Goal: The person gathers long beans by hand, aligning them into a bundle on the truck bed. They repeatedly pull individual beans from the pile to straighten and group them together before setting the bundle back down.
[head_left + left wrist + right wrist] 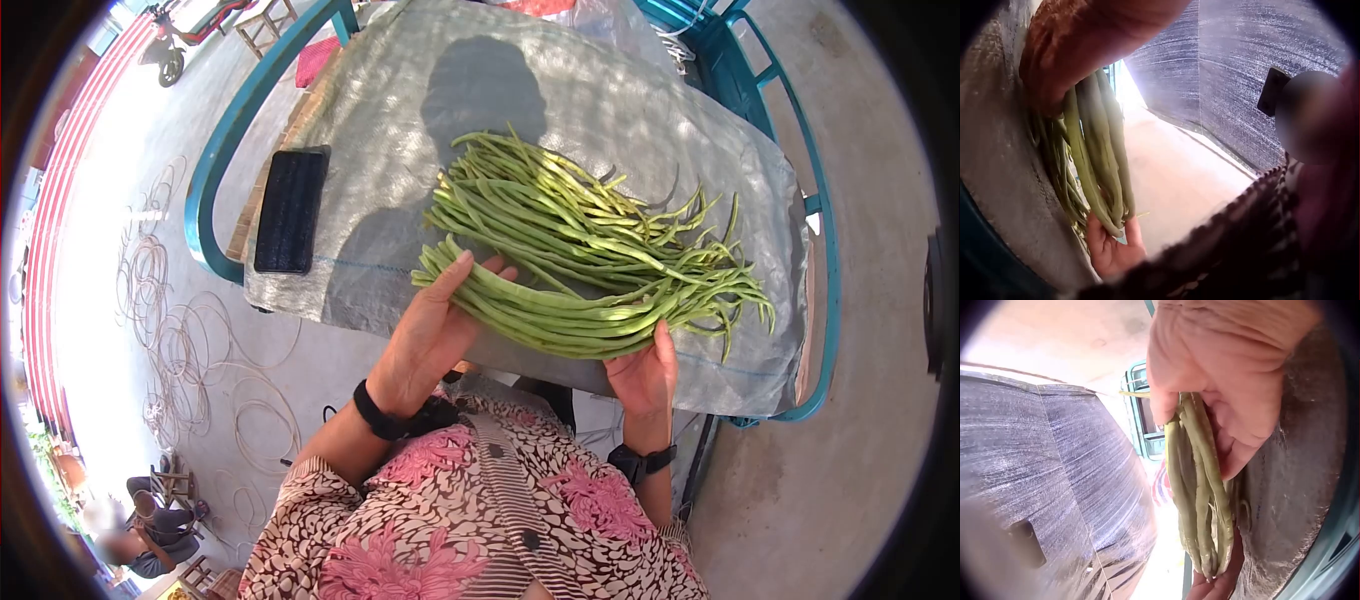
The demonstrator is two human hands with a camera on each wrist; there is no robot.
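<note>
Fingers of left hand (pixel 430 335) and right hand (pixel 645 375) curl around bean bundle (pixel 560 312).

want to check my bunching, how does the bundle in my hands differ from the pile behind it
The bundle is gripped by the left hand and right hand; the pile lies loose on the sheet. The bundle's beans run tight and parallel; the pile's spread wider, tips splayed. Both are long green beans lying the same way.
</note>
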